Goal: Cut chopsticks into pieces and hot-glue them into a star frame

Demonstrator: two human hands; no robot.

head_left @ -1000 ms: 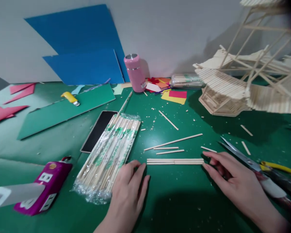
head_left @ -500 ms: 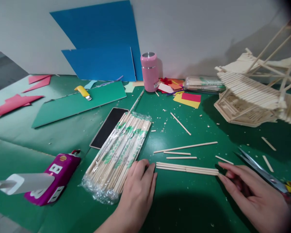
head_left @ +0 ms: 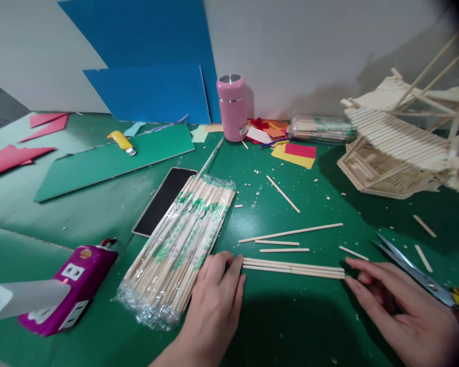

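A row of thin wooden sticks point(head_left: 290, 267) lies side by side on the green table, some of them in two pieces end to end. My left hand point(head_left: 218, 298), fingers bent and close together, presses at the row's left end. At its right end the thumb and forefinger of my right hand point(head_left: 398, 300) pinch about the tips. Just behind lie two short sticks point(head_left: 284, 250) and a longer stick point(head_left: 290, 233). A plastic-wrapped pack of chopsticks point(head_left: 183, 244) rests against my left hand's outer side. Scissors point(head_left: 409, 267) lie partly hidden behind my right hand.
A stick-built model point(head_left: 398, 137) stands at right. Behind are a pink flask point(head_left: 232, 109), coloured paper point(head_left: 294, 154) and another chopstick pack point(head_left: 321, 128). A phone point(head_left: 164, 201), purple power strip point(head_left: 71, 288), yellow cutter point(head_left: 120, 141) and green board point(head_left: 115, 162) lie left.
The view has shifted slightly, so things on the left appear further left. Both hands stay at the two ends of the stick row, almost unmoved.
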